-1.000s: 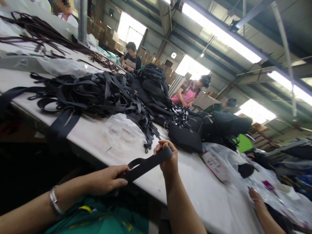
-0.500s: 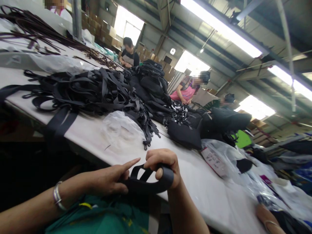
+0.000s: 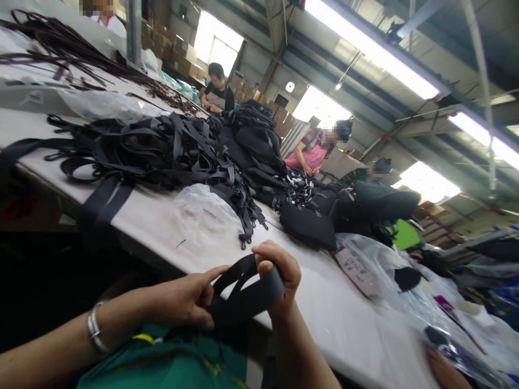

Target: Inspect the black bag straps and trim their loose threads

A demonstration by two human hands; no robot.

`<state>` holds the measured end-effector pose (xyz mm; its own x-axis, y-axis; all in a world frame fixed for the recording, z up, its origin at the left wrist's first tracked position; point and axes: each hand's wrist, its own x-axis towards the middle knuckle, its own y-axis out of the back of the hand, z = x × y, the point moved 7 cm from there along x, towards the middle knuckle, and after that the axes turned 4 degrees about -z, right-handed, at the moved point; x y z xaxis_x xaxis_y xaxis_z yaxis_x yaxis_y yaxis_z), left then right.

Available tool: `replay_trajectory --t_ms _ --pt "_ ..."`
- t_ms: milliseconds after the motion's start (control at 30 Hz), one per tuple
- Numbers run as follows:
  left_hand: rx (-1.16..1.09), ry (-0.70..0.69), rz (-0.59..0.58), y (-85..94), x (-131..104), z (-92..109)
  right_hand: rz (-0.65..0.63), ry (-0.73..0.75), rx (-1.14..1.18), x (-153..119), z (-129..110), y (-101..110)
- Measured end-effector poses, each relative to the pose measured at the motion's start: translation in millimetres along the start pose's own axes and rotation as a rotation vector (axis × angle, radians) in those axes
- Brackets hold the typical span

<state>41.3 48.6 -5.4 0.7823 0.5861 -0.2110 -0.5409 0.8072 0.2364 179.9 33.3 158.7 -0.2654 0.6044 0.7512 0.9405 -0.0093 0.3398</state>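
A black webbing strap [image 3: 247, 300] lies in loops between my two hands, just off the table's near edge. My right hand [image 3: 281, 270] is closed round the right end of the loops, with the thumb pressed on the band. At the left end, my left hand [image 3: 190, 297] grips the strap between thumb and fingers, its index finger stretched along the upper loop. Beyond my hands, a heap of black straps [image 3: 154, 146] with hooks spreads over the table. Several black swivel hooks [image 3: 245, 237] hang out at its near end.
A crumpled clear plastic bag [image 3: 205, 213] lies on the white table [image 3: 324, 308]. Black bags [image 3: 308, 224] are piled behind, with a labelled plastic bag [image 3: 360, 270] to the right. Another person's hand [image 3: 446, 370] shows at lower right. Several co-workers stand across the table.
My right hand has shifted slightly and turned, and the loops of strap between my hands have opened wider and tilted upward. My left hand stays nearly in place.
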Motion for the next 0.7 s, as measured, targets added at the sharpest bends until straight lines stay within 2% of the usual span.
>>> replay_trajectory --t_ms 100,233,400,567,700 --pt "-0.019 0.045 0.03 1.0 0.5 3.4 0.048 0.021 -0.143 -2.9 -1.7 0.8" --pt "0.017 0.056 0.062 0.8 0.9 7.3 -0.004 0.158 -0.291 -5.6 -10.5 -5.5" --pt "-0.028 0.066 0.044 0.5 4.4 0.2 0.008 0.088 -0.144 -9.7 -5.9 -4.2" --pt "-0.078 0.082 0.026 4.0 9.7 -6.9 0.097 -0.01 0.049 -13.7 -0.9 2.5" --pt "-0.154 0.108 0.02 3.6 12.6 -15.8 0.105 -0.032 0.095 -14.1 -2.2 3.1"
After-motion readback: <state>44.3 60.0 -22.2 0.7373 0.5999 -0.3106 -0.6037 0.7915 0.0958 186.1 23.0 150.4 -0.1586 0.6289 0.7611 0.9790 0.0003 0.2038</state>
